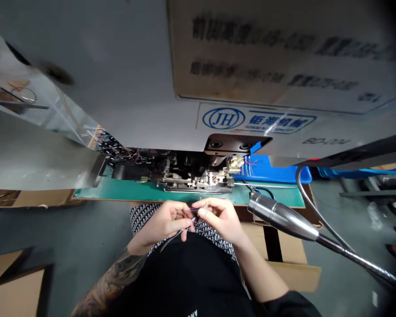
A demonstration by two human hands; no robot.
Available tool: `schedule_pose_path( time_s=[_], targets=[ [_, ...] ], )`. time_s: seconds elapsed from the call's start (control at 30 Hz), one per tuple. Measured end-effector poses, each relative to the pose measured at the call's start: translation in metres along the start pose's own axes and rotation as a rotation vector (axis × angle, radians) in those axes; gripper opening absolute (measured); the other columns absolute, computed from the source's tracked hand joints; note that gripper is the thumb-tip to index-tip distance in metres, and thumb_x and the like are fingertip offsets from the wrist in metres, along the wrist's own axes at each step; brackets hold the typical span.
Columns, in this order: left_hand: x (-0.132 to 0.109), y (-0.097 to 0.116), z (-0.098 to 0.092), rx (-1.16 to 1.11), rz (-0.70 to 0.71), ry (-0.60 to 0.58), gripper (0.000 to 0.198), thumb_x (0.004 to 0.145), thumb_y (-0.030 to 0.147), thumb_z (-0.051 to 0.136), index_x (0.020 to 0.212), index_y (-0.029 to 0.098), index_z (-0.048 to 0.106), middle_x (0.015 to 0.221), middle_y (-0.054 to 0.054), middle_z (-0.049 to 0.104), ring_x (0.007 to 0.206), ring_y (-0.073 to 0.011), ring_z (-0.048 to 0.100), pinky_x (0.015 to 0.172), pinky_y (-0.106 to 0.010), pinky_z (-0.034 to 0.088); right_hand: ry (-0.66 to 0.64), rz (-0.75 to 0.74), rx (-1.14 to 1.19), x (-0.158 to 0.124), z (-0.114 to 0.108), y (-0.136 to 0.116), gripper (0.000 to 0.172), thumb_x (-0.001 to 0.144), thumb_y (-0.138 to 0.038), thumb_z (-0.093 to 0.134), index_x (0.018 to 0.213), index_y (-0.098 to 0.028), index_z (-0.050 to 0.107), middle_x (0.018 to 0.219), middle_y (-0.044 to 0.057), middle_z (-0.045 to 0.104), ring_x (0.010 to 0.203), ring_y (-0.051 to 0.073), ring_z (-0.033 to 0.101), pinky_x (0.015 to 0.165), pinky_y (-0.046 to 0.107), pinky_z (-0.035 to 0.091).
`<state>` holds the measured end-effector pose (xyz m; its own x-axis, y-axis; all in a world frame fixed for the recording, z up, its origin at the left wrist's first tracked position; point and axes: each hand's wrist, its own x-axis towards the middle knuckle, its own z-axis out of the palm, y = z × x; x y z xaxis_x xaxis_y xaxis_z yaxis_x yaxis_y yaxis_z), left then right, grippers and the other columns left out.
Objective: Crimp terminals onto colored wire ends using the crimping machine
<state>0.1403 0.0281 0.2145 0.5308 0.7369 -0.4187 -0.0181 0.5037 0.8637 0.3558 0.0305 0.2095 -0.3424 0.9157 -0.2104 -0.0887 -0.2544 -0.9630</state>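
Note:
My left hand [173, 221] and my right hand [218, 216] meet above my lap, just in front of the green bench top [125, 190]. Both are closed on a few thin wires [174, 240], whose loose ends trail down to the left from under my left fingers. At the right, my thumb and forefinger pinch fine strands, and a dark stretch of wire spans the gap between the hands. How many wires there are I cannot make out. Beyond the bench edge sits the metal head of a crimping machine [198, 179], apart from both hands.
A bundle of wires [122, 149] lies left of the machine head. Behind it on the right is a blue tray [277, 169] with more wires. A silver gooseneck lamp [280, 215] reaches in from the right. Cardboard boxes [16, 286] stand on the floor.

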Motion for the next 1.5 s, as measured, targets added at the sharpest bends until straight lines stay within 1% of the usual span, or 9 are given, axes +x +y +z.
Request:
schedule_pose_path(
  time_s=[0.07,0.13,0.27,0.37,0.47,0.6,0.77,1.03,1.5],
  targets=[
    [-0.002,-0.001,-0.001,0.078,0.067,0.040,0.008,0.089,0.024,0.072,0.089,0.016,0.070,0.079,-0.008,0.082,0.050,-0.0130,0.070,0.041,-0.019,0.043,-0.018,0.024,-0.012,0.006,0.000,-0.005,0.027,0.093,-0.045,0.086,0.084,-0.020,0.081,0.068,0.000,0.072,0.051,0.009,0.054,0.046,0.021,0.044],
    [-0.007,0.000,-0.001,0.241,0.198,0.192,0.008,0.093,0.022,0.069,0.097,0.016,0.073,0.084,-0.008,0.083,0.057,-0.0141,0.073,0.048,-0.023,0.052,-0.005,0.055,0.010,0.008,0.000,-0.006,0.034,0.093,-0.046,0.086,0.075,-0.019,0.076,0.067,0.000,0.072,0.049,0.009,0.054,0.044,0.020,0.042],
    [-0.021,0.004,0.002,0.713,0.551,0.599,0.013,0.096,0.018,0.070,0.108,0.019,0.077,0.101,-0.007,0.083,0.051,-0.0077,0.055,0.049,-0.024,0.045,0.034,0.078,0.055,0.008,0.001,-0.003,0.038,0.096,-0.052,0.082,0.077,-0.019,0.076,0.069,0.001,0.074,0.048,0.010,0.056,0.042,0.019,0.044],
    [-0.026,0.009,0.003,0.820,0.623,0.472,0.009,0.098,0.018,0.071,0.103,0.020,0.078,0.106,-0.005,0.082,0.052,-0.0066,0.046,0.050,-0.025,0.041,0.035,0.085,0.091,0.008,0.001,-0.003,0.037,0.095,-0.054,0.082,0.082,-0.019,0.079,0.068,0.000,0.074,0.047,0.010,0.056,0.041,0.020,0.045],
    [-0.021,0.010,0.002,0.764,0.488,0.317,0.008,0.096,0.020,0.073,0.102,0.020,0.079,0.093,-0.002,0.080,0.050,-0.0070,0.039,0.048,-0.025,0.035,0.046,0.092,0.135,0.009,0.001,-0.006,0.035,0.094,-0.054,0.083,0.085,-0.020,0.081,0.068,0.000,0.074,0.047,0.010,0.056,0.041,0.020,0.046],
    [-0.011,0.009,0.000,0.630,0.389,0.250,0.007,0.096,0.019,0.070,0.094,0.018,0.077,0.068,0.003,0.069,0.045,-0.0062,0.032,0.044,-0.024,0.029,0.029,0.078,0.132,0.009,-0.003,-0.010,0.030,0.095,-0.049,0.084,0.085,-0.020,0.082,0.070,0.000,0.075,0.048,0.010,0.059,0.043,0.021,0.050],
    [-0.005,0.012,0.003,0.772,0.532,0.387,0.011,0.094,0.015,0.067,0.087,0.018,0.075,0.064,0.003,0.066,0.052,-0.0097,0.049,0.054,-0.025,0.044,0.075,0.052,0.016,0.009,-0.006,-0.013,0.027,0.094,-0.046,0.085,0.084,-0.022,0.081,0.069,0.002,0.077,0.050,0.015,0.065,0.045,0.027,0.056],
    [0.003,0.007,0.016,0.830,0.641,0.620,0.003,0.097,0.020,0.074,0.098,0.018,0.077,0.065,0.004,0.070,0.044,-0.0079,0.050,0.049,-0.023,0.045,0.435,-0.097,-0.143,0.017,0.011,-0.023,0.029,0.096,-0.045,0.081,0.078,-0.022,0.079,0.063,0.003,0.076,0.049,0.019,0.069,0.050,0.031,0.059],
    [0.004,-0.002,0.013,0.858,0.663,0.695,0.002,0.099,0.020,0.076,0.098,0.019,0.077,0.078,0.000,0.080,0.058,-0.0125,0.071,0.061,-0.024,0.060,0.489,-0.060,-0.119,0.023,0.020,-0.019,0.040,0.096,-0.049,0.082,0.066,-0.023,0.076,0.056,0.001,0.070,0.045,0.016,0.060,0.046,0.031,0.052]
  ],
)
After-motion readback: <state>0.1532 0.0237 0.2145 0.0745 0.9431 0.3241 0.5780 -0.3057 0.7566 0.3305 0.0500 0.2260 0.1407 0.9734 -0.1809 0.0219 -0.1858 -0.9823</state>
